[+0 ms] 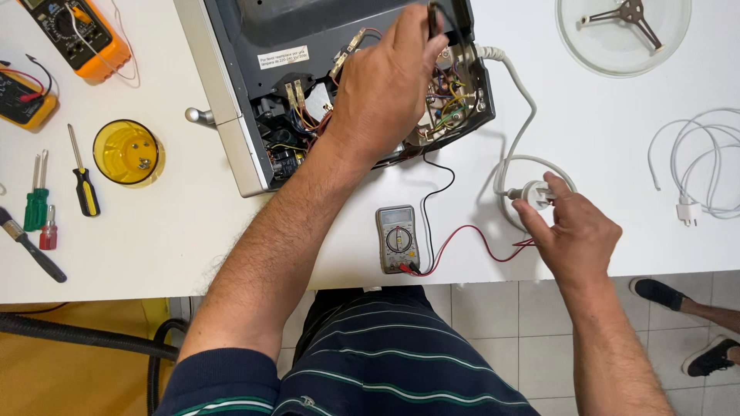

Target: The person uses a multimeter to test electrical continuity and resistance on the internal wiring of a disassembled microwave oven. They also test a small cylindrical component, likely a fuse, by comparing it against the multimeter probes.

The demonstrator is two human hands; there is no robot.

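- Partly hidden, the black probe [433, 19] shows only above the left hand [389, 85], whose fingers pinch it over the opened appliance [254, 92]; its tip is concealed among wiring.
- Right of the grey multimeter [397, 239], the right hand [574, 231] grips the white plug [536, 192] in closed fingers.
- Plug prongs point left, long axis roughly level on the counter [193, 254].

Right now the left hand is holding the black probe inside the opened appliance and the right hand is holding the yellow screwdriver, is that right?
Not quite. The left hand does hold the black probe inside the opened appliance, but the right hand holds the white plug of the power cord, not the yellow screwdriver, which lies untouched on the table. The head view shows this.
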